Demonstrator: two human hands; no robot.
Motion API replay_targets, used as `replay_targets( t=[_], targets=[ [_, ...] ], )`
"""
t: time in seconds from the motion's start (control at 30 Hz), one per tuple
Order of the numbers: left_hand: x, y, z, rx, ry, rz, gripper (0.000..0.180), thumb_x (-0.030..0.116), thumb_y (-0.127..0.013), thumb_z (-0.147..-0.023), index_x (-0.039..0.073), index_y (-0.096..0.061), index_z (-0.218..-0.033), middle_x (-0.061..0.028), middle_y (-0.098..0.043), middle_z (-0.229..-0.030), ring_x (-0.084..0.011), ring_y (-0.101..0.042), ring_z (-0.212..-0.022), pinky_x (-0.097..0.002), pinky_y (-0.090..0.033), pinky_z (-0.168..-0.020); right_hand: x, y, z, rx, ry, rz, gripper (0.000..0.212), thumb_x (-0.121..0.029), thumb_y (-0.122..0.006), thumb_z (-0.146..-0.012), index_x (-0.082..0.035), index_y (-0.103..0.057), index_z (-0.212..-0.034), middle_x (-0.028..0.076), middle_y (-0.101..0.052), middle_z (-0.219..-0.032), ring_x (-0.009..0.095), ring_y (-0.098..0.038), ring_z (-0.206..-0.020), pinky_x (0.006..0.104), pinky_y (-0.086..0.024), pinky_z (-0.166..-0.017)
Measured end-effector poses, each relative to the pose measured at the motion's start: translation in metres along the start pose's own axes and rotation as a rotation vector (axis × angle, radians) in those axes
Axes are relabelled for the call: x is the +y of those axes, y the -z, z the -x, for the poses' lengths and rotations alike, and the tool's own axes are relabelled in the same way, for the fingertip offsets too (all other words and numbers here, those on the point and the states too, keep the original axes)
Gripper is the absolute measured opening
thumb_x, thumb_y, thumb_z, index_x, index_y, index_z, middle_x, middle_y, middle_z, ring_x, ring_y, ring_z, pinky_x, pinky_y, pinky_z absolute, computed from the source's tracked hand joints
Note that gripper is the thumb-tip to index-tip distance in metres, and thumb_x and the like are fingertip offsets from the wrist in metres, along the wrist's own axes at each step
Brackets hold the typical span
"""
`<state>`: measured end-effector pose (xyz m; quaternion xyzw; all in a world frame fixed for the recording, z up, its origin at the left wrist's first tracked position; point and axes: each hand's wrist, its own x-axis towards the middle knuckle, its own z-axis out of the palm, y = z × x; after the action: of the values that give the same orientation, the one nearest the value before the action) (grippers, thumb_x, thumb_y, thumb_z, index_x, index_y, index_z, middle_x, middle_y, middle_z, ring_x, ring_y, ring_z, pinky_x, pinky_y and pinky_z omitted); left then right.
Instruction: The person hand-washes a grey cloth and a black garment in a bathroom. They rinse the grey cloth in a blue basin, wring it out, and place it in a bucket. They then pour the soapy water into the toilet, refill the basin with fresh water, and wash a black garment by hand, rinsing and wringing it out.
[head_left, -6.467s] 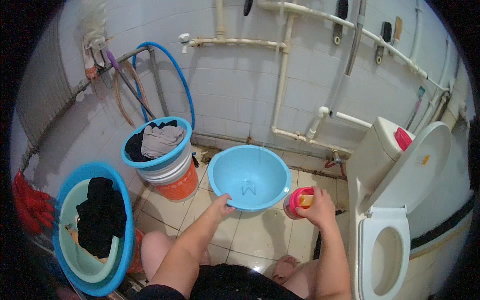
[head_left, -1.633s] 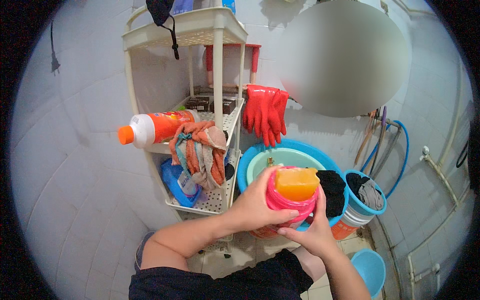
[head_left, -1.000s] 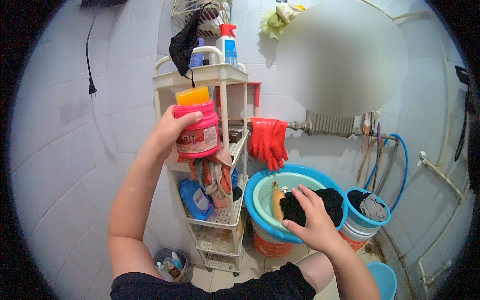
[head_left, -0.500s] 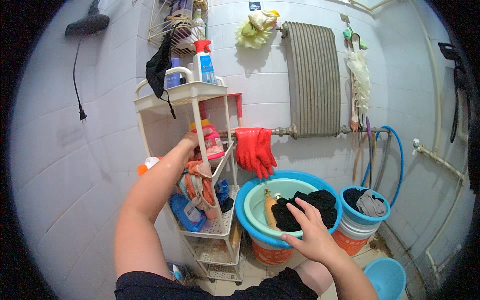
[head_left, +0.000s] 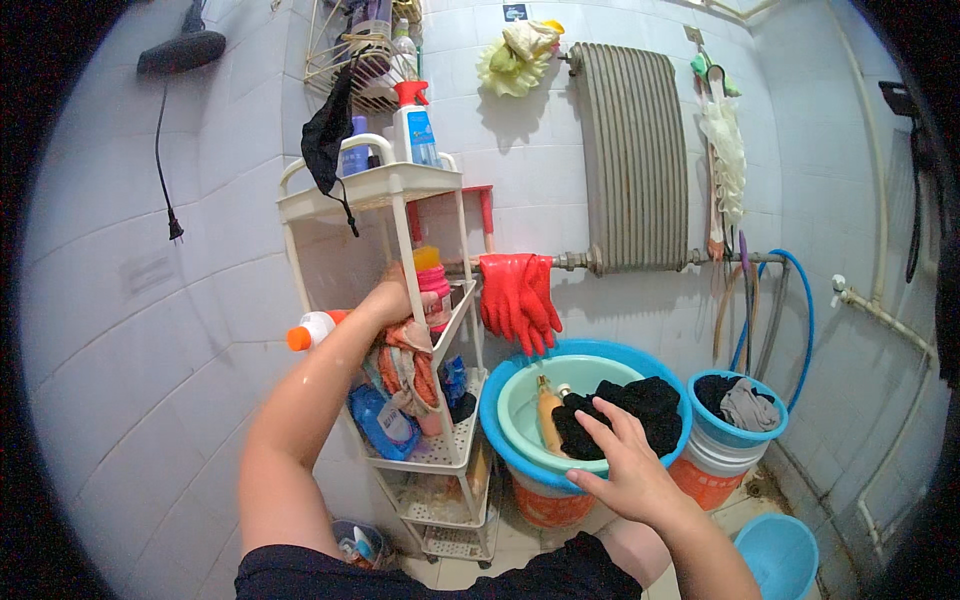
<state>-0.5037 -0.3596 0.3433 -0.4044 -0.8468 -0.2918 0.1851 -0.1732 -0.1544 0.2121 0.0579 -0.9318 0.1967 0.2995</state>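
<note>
My left hand reaches into the white shelf rack, beside a pink bottle with a yellow cap. A rack post and the hand's own back hide its fingers, so its grip does not show. Behind that forearm a white bottle with an orange cap leans out to the left. An orange striped cloth hangs under the wrist. My right hand is open, fingers spread, over black cloth in a pale green basin. A tan bottle lies in the same basin.
The green basin sits in a blue basin on a bucket. Red rubber gloves hang on the pipe below a radiator. To the right stand a bucket with clothes and a blue bowl. A blue detergent bottle leans on the lower shelf.
My left hand has shifted slightly down within the rack. The pink bottle stands more upright, and more of the orange-capped bottle shows. The right hand keeps its pose; the whole view has shifted slightly.
</note>
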Motion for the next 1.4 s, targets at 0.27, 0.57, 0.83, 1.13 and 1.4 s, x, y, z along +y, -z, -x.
replay_targets(
  t=[0.27, 0.57, 0.83, 1.13, 1.4],
  targets=[
    [0.069, 0.034, 0.097, 0.279, -0.120, -0.595, 0.025, 0.018, -0.060, -0.077, 0.001, -0.056, -0.096, -0.0180, -0.061, -0.090, -0.0339, -0.058, -0.085, -0.0409, -0.046, -0.076, -0.013, 0.000, -0.002, 0.015, 0.022, -0.016, 0.067, -0.027, -0.070, -0.072, -0.004, -0.041, -0.128, 0.024, -0.030, -0.133, 0.040, -0.030, -0.123, 0.0449, -0.030, -0.101],
    [0.165, -0.057, 0.129, 0.295, -0.919, -0.346, 0.016, 0.012, -0.054, -0.069, 0.005, -0.056, -0.084, -0.0085, -0.058, -0.081, -0.0233, -0.058, -0.085, -0.0390, -0.042, -0.092, 0.004, 0.013, 0.030, 0.071, -0.103, 0.044, 0.067, -0.029, -0.070, -0.072, -0.006, -0.041, -0.128, 0.022, -0.031, -0.134, 0.039, -0.030, -0.124, 0.0449, -0.030, -0.102],
    [0.251, -0.257, 0.154, -0.113, -1.475, 0.268, 0.013, 0.014, -0.053, -0.069, 0.005, -0.053, -0.079, -0.0074, -0.054, -0.082, -0.0214, -0.056, -0.084, -0.0353, -0.045, -0.081, 0.062, 0.024, 0.155, 0.135, -0.611, 0.171, 0.070, -0.022, -0.069, -0.070, -0.006, -0.038, -0.130, 0.022, -0.032, -0.134, 0.039, -0.032, -0.123, 0.0434, -0.030, -0.102],
    [0.363, -0.416, 0.229, -0.447, -1.536, 0.438, 0.015, 0.015, -0.058, -0.068, 0.008, -0.054, -0.081, -0.0049, -0.054, -0.080, -0.0225, -0.057, -0.077, -0.0358, -0.049, -0.063, 0.088, 0.039, 0.289, 0.182, -1.161, 0.385, 0.065, -0.020, -0.068, -0.070, -0.004, -0.042, -0.127, 0.022, -0.036, -0.132, 0.037, -0.037, -0.119, 0.0417, -0.034, -0.098],
    [0.385, -0.530, 0.273, -1.182, -1.332, 0.048, 0.031, 0.022, -0.062, -0.076, 0.005, -0.056, -0.100, -0.0126, -0.057, -0.100, -0.0298, -0.058, -0.094, -0.0420, -0.050, -0.074, 0.116, 0.035, 0.371, 0.017, -1.405, 0.548, 0.061, -0.031, -0.066, -0.075, -0.005, -0.045, -0.126, 0.019, -0.048, -0.123, 0.034, -0.044, -0.113, 0.0425, -0.036, -0.095]
  ],
)
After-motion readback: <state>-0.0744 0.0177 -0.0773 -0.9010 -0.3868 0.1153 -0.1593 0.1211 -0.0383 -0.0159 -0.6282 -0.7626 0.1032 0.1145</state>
